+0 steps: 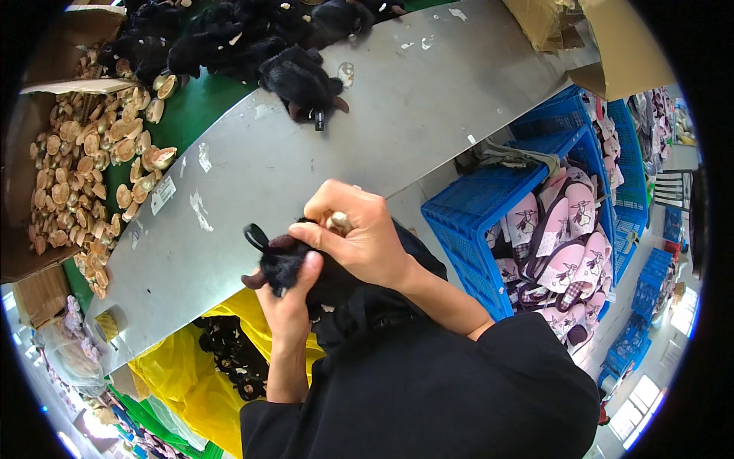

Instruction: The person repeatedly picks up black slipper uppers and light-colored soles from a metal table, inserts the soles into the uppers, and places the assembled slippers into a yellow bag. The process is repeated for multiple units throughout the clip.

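In the head view, the person's left hand grips a black furry slipper piece from below, thumb pressed up against its fur, close to the body at the near edge of the grey metal desk. The right hand closes over the same piece from above, its fingers curled around a small pale round part pinched against the fur. Both hands touch the piece and each other, just above the person's black sleeves.

Far across the desk lies a heap of more black furry pieces, one of them lying apart from the heap, nearer to the hands. To the far left, an open cardboard box holds many tan round parts, some spilling onto a green surface beside the desk. Near left, below the desk's edge, a yellow bag holds dark pieces. To the right stands a blue plastic crate filled with pink slippers, with more blue crates behind it.
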Tool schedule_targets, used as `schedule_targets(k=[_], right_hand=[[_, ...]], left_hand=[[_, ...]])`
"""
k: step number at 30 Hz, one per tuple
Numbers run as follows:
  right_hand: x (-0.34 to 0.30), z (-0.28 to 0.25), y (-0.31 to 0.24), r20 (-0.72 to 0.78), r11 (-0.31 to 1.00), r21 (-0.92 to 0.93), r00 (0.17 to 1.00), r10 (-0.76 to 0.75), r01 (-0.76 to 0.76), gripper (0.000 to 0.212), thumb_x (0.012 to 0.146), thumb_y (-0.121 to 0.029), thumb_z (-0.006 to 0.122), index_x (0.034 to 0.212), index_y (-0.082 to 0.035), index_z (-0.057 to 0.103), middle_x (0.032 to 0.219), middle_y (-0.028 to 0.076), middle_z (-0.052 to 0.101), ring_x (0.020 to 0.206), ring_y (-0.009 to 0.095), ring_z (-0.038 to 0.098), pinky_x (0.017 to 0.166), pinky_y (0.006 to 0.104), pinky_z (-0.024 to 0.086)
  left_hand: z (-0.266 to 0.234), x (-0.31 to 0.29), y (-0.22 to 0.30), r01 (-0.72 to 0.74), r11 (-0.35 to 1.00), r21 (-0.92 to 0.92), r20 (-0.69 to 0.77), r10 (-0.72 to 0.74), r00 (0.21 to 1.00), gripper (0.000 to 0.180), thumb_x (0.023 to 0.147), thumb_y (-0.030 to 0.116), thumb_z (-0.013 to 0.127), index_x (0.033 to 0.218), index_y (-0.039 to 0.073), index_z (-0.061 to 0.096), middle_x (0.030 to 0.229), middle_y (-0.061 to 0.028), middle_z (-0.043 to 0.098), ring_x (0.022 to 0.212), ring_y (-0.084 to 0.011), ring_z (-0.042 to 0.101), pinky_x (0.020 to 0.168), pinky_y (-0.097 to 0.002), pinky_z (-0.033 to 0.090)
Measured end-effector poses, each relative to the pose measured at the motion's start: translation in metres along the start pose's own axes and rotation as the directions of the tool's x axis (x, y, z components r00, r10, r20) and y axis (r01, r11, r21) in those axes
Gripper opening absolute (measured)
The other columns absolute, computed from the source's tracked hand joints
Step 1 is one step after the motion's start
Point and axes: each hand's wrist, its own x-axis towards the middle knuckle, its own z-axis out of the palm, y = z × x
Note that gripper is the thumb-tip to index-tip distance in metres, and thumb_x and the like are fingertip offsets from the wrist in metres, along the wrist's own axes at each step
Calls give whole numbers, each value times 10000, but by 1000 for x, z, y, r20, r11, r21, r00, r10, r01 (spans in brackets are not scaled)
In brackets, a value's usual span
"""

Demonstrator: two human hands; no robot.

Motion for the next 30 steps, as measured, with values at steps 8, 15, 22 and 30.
schedule_targets(k=[8, 15, 22, 30], right_hand=[[-14, 1, -29, 172, 649, 714, 965, 200, -262, 648, 1066, -638, 248, 1184, -27, 430, 695, 120, 604, 419, 155, 548, 368, 235, 386], [-13, 0, -7, 131, 842, 506, 982, 139, -187, 617, 1060, -621, 354, 1027, -26, 515, 597, 59, 513, 441, 104, 509, 436, 232, 408], [-12, 20, 1, -208, 968, -127, 948, -239, 216, 339, 1045, -335, 598, 1052, -2, 657, 939, 88, 593, 686, 98, 585, 572, 230, 455], [-15, 21, -14, 43, 806, -335, 862, -504, 488, 672, 910, -379, 748, 1329, 110, 556, 1141, 212, 653, 978, 352, 668, 920, 415, 542]], left_hand=[[9, 3, 4, -127, 980, -150, -26, 124, 992, 365, 1033, 142, 616, 1346, -34, 553, 1179, -144, 694, 984, -193, 690, 874, -325, 565], [17, -7, 8, -161, 982, -102, -29, 159, 987, 393, 1035, 60, 592, 1408, -31, 510, 1273, -122, 655, 1130, -194, 646, 1005, -342, 505], [14, -14, -4, -217, 976, 20, -93, 218, 972, 284, 1027, 4, 593, 1299, -72, 564, 1380, -134, 595, 1185, -187, 603, 1043, -333, 459], [9, -12, -13, -296, 934, -200, -118, 277, 954, 341, 1009, 0, 565, 1345, -48, 542, 1343, -152, 612, 1207, -236, 612, 1047, -378, 488]])
